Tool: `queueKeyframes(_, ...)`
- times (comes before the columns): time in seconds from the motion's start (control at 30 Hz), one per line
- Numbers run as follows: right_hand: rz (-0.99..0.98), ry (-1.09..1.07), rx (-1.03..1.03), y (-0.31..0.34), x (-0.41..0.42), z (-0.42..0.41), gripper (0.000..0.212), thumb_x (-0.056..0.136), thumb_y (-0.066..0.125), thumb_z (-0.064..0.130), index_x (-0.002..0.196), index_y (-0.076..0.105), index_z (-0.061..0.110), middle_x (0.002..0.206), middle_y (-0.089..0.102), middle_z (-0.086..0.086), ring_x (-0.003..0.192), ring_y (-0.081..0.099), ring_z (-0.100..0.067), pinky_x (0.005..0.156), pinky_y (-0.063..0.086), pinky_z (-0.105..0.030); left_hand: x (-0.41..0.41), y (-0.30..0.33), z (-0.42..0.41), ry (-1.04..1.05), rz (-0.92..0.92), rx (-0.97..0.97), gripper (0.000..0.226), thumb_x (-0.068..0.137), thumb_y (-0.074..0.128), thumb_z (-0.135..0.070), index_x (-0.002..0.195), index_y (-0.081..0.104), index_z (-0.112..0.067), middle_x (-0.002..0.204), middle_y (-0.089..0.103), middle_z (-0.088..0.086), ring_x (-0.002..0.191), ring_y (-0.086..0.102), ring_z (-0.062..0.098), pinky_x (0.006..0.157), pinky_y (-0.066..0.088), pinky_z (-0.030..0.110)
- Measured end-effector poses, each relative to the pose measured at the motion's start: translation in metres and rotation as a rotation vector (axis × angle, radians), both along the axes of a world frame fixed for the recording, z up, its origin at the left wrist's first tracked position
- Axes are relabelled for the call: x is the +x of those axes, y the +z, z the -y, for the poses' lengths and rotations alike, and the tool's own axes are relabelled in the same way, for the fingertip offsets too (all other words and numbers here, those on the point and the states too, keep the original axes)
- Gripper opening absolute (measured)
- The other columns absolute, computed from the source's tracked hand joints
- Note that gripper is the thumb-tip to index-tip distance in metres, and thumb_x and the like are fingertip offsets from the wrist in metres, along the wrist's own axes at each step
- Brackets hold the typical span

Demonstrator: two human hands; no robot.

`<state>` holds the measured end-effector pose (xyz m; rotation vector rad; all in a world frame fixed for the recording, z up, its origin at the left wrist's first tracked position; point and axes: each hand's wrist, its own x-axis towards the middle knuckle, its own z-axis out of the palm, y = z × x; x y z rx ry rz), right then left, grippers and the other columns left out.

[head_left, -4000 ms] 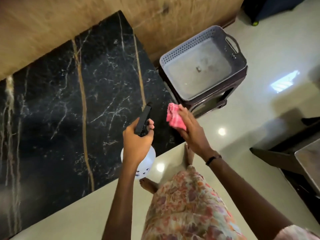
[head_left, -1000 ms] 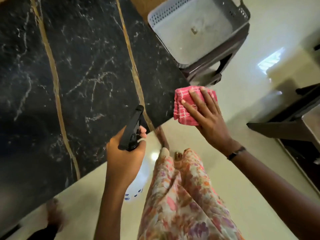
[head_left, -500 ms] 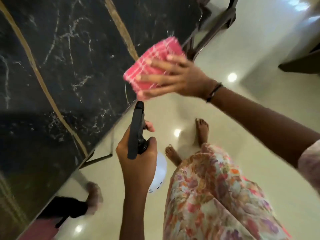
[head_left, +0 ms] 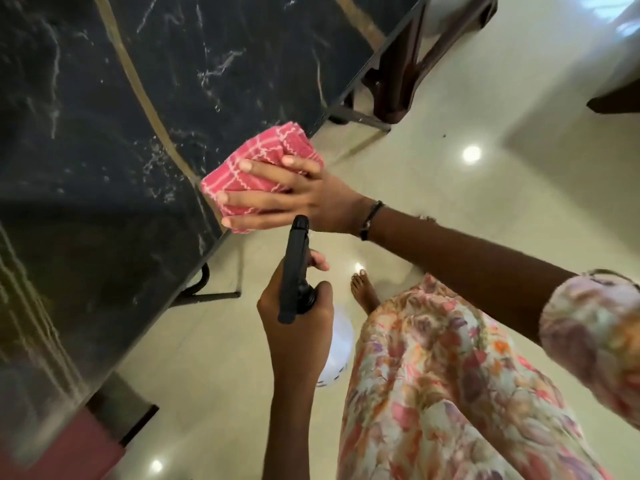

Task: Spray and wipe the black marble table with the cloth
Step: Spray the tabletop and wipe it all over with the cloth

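Note:
The black marble table [head_left: 104, 140], veined in white and gold, fills the upper left. A folded pink checked cloth [head_left: 258, 168] lies pressed on its near edge under my right hand [head_left: 298, 199], fingers spread flat over it. Small droplets speckle the marble just left of the cloth. Below it, off the table and over the floor, my left hand [head_left: 294, 320] grips the spray bottle [head_left: 294, 268] by its black trigger head, nozzle pointing up toward the cloth. The bottle's white body [head_left: 334, 351] hangs partly hidden behind the hand.
Dark metal table legs [head_left: 207, 292] show under the near edge. A dark wooden stool frame [head_left: 398, 74] stands beyond the table's right corner. Glossy cream floor tiles [head_left: 485, 188] spread to the right. My floral dress [head_left: 450, 393] and a bare foot [head_left: 363, 292] are below.
My right hand has come down and toward the near edge with the cloth, now flat on the marble. The view has tilted closer; my left hand holds the bottle much as before.

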<state>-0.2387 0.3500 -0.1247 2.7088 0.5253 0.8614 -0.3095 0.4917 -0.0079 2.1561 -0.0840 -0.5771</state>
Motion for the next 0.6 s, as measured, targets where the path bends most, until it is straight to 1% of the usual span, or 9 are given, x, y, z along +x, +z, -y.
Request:
queueKeyframes(0.1,0.044,0.033,-0.152,-0.001,0.000,0.012,0.072,0.086,0.065,0.014,0.143,0.030,0.041,0.146,0.046,0.007,0.130,0.038,-0.023,0.118,-0.004,-0.044,0.002,-0.003,-0.030,0.008,-0.008,-0.017,0.028,0.071,0.048,0.001,0.086,0.062,-0.018,0.082,0.064,-0.001,0.052,0.046,0.022,0.051,0.042,0.029)
queueKeyframes(0.17,0.125,-0.027,-0.139,-0.001,0.000,0.043,0.072,0.088,0.067,0.017,0.143,0.025,0.036,0.143,0.037,0.004,0.126,0.036,-0.023,0.117,0.011,-0.041,0.003,-0.006,-0.052,0.046,-0.006,-0.017,0.030,0.072,0.048,0.004,0.087,0.062,-0.017,0.081,0.064,0.001,0.052,0.047,0.021,0.051,0.042,0.027)
queueKeyframes(0.23,0.188,-0.112,-0.066,0.001,-0.003,0.066,0.066,0.092,0.066,0.030,0.144,0.025,0.037,0.138,0.039,0.002,0.122,0.041,-0.025,0.103,0.029,-0.039,0.004,-0.010,-0.071,0.086,-0.004,-0.026,0.031,0.072,0.048,0.005,0.086,0.062,-0.018,0.081,0.065,-0.001,0.051,0.046,0.022,0.050,0.041,0.027)
queueKeyframes(0.27,0.188,-0.135,-0.017,0.001,-0.004,0.067,0.067,0.092,0.066,0.036,0.145,0.025,0.036,0.137,0.041,0.001,0.121,0.042,-0.026,0.099,0.032,-0.039,0.004,-0.012,-0.081,0.118,-0.008,-0.038,0.031,0.071,0.048,0.005,0.085,0.062,-0.020,0.082,0.065,-0.003,0.050,0.045,0.022,0.050,0.040,0.027)
queueKeyframes(0.33,0.175,-0.125,0.059,0.001,-0.004,0.051,0.072,0.091,0.067,0.038,0.148,0.023,0.035,0.137,0.042,0.000,0.120,0.043,-0.029,0.100,0.030,-0.040,0.004,-0.015,-0.100,0.185,-0.012,-0.065,0.031,0.069,0.047,0.001,0.084,0.062,-0.022,0.082,0.065,-0.009,0.050,0.044,0.021,0.049,0.039,0.025)
queueKeyframes(0.4,0.211,-0.086,0.075,-0.003,0.002,0.012,0.065,0.091,0.068,0.033,0.143,0.030,0.035,0.137,0.046,0.002,0.121,0.042,-0.029,0.103,0.027,-0.040,0.004,-0.017,-0.115,0.222,0.001,-0.066,0.031,0.068,0.046,-0.001,0.085,0.061,-0.023,0.082,0.065,-0.012,0.051,0.045,0.020,0.050,0.039,0.026)
queueKeyframes(0.5,0.147,0.009,0.009,-0.007,0.010,-0.085,0.066,0.086,0.069,0.015,0.139,0.037,0.040,0.140,0.049,0.006,0.125,0.041,-0.025,0.111,0.017,-0.041,-0.001,-0.019,-0.142,0.285,0.026,-0.033,0.037,0.069,0.049,-0.003,0.086,0.063,-0.032,0.081,0.066,-0.011,0.054,0.051,0.017,0.055,0.043,0.028)
queueKeyframes(0.57,0.113,0.069,-0.032,-0.008,0.011,-0.154,0.069,0.085,0.066,0.011,0.139,0.040,0.047,0.142,0.052,0.011,0.129,0.047,-0.021,0.112,0.008,-0.040,-0.008,-0.019,-0.160,0.352,0.030,0.011,0.042,0.069,0.052,-0.007,0.082,0.062,-0.045,0.074,0.066,-0.010,0.054,0.054,0.013,0.057,0.044,0.027)
queueKeyframes(0.6,0.088,0.112,-0.063,-0.008,0.013,-0.187,0.067,0.088,0.061,0.011,0.139,0.040,0.050,0.142,0.051,0.015,0.130,0.049,-0.018,0.112,0.005,-0.038,-0.012,-0.018,-0.170,0.356,0.037,0.018,0.041,0.069,0.052,-0.008,0.081,0.062,-0.046,0.075,0.066,-0.011,0.054,0.054,0.013,0.057,0.044,0.026)
